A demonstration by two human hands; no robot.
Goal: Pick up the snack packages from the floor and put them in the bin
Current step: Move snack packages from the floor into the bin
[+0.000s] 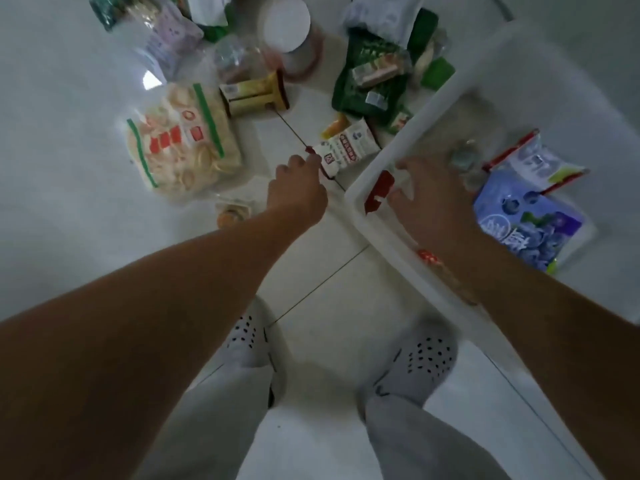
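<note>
L hand (298,188) has its fingers curled, thumb & fingertips pinching the red-edged end of the white packet (346,150), which lies on the floor (69,202) just outside the near corner of the bin (446,95). R hand (429,199) is over the inside of that corner, fingers spread & relaxed, holding nothing; can't tell if it touches the red scrap (379,192) beside it. Hands are apart w/ the bin rim between them. Packet looks small, light, soft film, prob. crinkly & a bit slick, so the flat sealed end is the spot to grip; a one-hand pinch should do. Blue blueberry bag (526,216) lies in the bin, past the R hand. Further out on the floor: clear bag of ring crackers (183,147) left of the packet, yellow box (252,95) & green bag (370,84) beyond it.
</note>
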